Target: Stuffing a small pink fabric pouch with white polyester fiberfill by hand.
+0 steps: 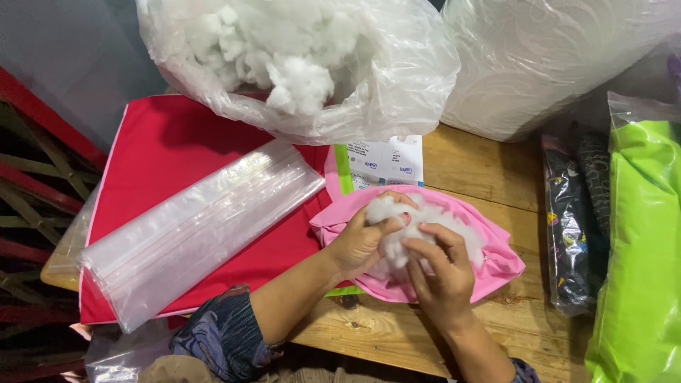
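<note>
Pink fabric cover lay rumpled on the wooden table, just right of a red cloth, its mouth spread wide and a soft white clump of stuffing bulging out of it. My left hand was curled around the near side of that clump, thumb laid across the top, gripping the fluff against the cover's edge. My right hand was half closed, fingertips pressed down into the stuffing from the front. Behind them a clear plastic bag sagged open, heaped with more white filling. A stack of clear plastic sleeves rested across the red cloth.
</note>
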